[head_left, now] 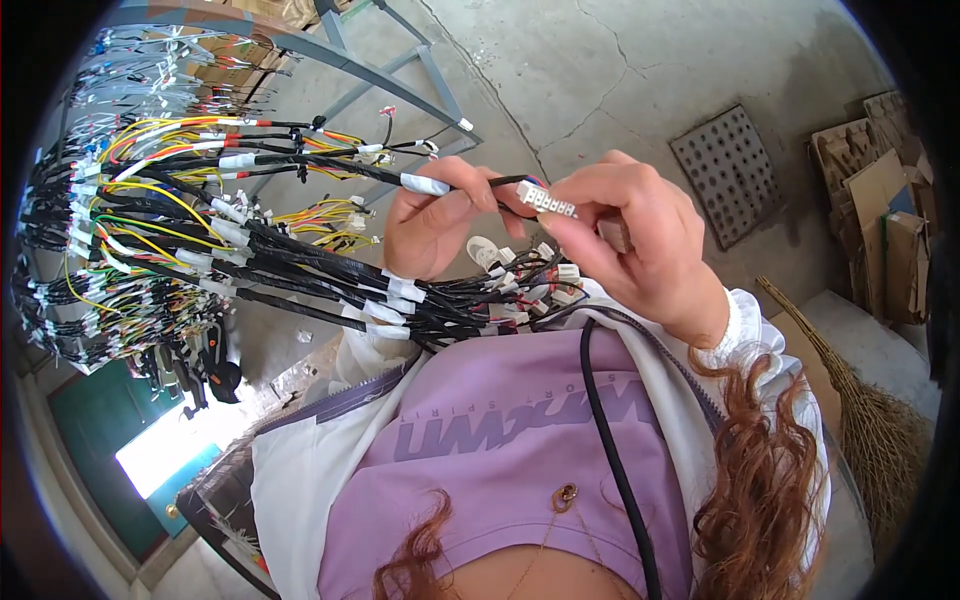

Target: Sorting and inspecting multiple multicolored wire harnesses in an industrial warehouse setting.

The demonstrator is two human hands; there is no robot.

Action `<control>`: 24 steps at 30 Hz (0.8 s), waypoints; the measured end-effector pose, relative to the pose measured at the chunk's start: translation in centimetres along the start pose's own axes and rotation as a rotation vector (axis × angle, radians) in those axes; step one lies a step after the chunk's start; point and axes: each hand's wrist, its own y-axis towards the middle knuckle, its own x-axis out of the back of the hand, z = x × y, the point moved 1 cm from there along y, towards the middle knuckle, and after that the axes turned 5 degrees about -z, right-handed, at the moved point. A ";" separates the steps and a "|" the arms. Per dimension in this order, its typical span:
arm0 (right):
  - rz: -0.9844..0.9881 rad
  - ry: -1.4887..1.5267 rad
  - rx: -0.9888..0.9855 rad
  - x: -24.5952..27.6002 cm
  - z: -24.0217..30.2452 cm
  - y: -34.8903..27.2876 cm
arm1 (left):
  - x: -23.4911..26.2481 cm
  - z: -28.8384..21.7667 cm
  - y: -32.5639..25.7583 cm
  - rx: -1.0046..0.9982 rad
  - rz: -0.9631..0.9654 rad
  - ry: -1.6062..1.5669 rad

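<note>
My right hand (640, 235) pinches a small white plastic connector (545, 199) between thumb and fingers, held up in front of my chest. My left hand (435, 215) grips the black taped wire (425, 184) that runs into that connector, just behind a white tape band. Both hands are close together, nearly touching. Below them hang several more white connectors (540, 275) on black wire ends. A large bundle of black, yellow and red wire harnesses (170, 230) spreads out to the left.
A grey metal frame (370, 75) stands behind the harnesses. The concrete floor holds a perforated grate (728, 172), stacked cardboard (885, 210) at the right and a straw broom (850, 400). A black cable (610, 440) hangs down my purple shirt.
</note>
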 end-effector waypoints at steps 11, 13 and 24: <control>-0.125 0.691 -1.001 0.0 -3.7 -3.5 | -0.1 -0.2 0.6 0.008 -0.089 0.040; -0.129 0.973 -1.047 -0.2 -4.2 -3.6 | -0.2 -0.2 0.6 0.004 -0.076 0.026; -0.052 1.419 -0.990 -0.8 -4.4 -2.6 | -0.4 0.1 0.3 -0.040 -0.024 0.028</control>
